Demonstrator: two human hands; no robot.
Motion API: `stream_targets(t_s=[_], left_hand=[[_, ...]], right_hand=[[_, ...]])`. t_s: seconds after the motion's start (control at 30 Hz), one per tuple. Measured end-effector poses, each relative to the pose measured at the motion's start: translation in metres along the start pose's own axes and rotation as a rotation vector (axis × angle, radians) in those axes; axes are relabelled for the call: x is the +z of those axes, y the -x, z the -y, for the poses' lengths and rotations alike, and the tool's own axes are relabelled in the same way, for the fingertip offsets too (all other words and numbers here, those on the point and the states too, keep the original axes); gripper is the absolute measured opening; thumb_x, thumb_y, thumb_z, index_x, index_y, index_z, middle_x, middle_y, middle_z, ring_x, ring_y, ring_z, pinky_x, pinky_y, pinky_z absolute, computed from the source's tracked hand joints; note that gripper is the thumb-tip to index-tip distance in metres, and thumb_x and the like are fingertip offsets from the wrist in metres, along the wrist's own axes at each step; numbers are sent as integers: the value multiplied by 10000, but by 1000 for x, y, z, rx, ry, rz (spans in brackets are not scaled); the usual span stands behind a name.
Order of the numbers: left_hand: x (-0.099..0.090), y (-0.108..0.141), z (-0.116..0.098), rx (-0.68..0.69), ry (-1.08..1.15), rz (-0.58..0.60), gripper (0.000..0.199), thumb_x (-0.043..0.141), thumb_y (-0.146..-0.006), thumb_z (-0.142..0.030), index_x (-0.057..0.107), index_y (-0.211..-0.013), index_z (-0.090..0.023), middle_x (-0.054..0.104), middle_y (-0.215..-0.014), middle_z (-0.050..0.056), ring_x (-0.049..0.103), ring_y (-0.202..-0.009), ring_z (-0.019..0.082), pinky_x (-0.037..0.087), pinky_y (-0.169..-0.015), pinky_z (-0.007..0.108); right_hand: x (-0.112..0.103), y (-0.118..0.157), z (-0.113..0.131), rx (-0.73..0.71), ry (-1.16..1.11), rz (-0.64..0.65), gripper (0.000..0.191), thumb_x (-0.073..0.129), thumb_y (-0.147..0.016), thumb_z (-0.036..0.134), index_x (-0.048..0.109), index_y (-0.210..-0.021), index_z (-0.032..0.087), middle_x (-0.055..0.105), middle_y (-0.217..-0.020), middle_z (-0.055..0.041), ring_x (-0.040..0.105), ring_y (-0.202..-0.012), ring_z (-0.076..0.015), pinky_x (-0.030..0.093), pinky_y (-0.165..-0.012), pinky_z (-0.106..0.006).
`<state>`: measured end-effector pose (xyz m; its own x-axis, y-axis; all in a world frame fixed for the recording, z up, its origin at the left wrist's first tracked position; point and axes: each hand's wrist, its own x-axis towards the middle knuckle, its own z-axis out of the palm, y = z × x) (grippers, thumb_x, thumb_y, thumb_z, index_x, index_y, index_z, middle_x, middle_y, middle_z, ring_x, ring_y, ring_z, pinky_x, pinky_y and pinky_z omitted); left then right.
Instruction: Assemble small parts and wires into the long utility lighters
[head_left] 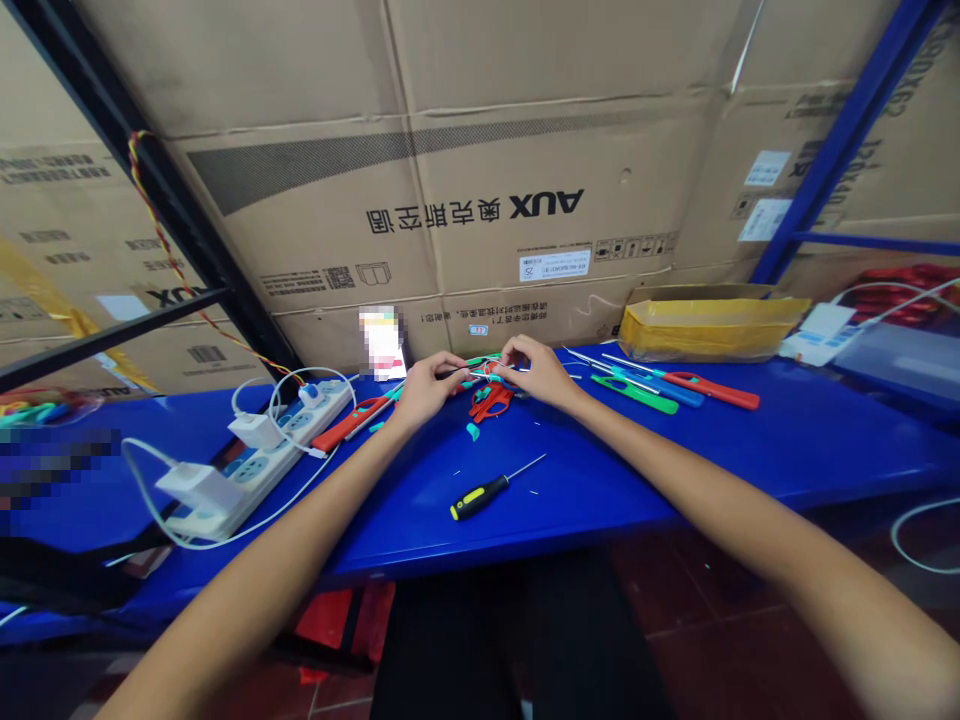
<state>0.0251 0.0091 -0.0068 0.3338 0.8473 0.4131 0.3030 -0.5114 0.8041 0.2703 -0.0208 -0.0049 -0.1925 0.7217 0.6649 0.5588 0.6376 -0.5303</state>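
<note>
A thin rod point(475, 373) is pinched by the left hand point(429, 390) at the centre of the frame, over a blue bench point(637, 470), while the fingers of the right hand point(541, 370) are drawn together just beside it; whether anything is gripped there cannot be told. Red handle pieces point(491, 403) are seen just below the hands. A black-and-yellow screwdriver point(481, 496) is laid at lower centre. Long-necked lighters point(675, 388) are grouped at centre right, near a yellow-taped box point(705, 328). Chargers point(204, 487) are plugged into a power strip point(276, 449) at left.
</note>
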Motion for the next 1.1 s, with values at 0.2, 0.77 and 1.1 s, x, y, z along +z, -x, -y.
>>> stream_targets(t_s=[0.2,0.77,1.1], left_hand=[[-1,0,0,84,-152,-15,242,729,-903,-446,783,-937,-212,823,-970,60,747,-925,252,575,-868,368],[3,9,-7,65,-293,-9,165,646,-972,-377,740,-983,-242,822,-845,13,758,-690,230,554,-708,325],[4,8,-11,120,-293,45,192,609,-1004,-342,735,-943,-211,800,-870,26,721,-730,211,544,-756,319]], right_hand=[[-2,0,-3,74,-10,5,221,766,-880,387,606,-831,243,676,-728,12,590,-661,-164,457,-642,-291],[13,2,-16,195,-390,51,429,831,-783,449,636,-1089,221,685,-747,39,618,-660,-158,486,-662,-299],[19,4,-22,250,-392,56,408,858,-751,480,681,-994,205,676,-759,20,631,-678,-167,504,-636,-290]])
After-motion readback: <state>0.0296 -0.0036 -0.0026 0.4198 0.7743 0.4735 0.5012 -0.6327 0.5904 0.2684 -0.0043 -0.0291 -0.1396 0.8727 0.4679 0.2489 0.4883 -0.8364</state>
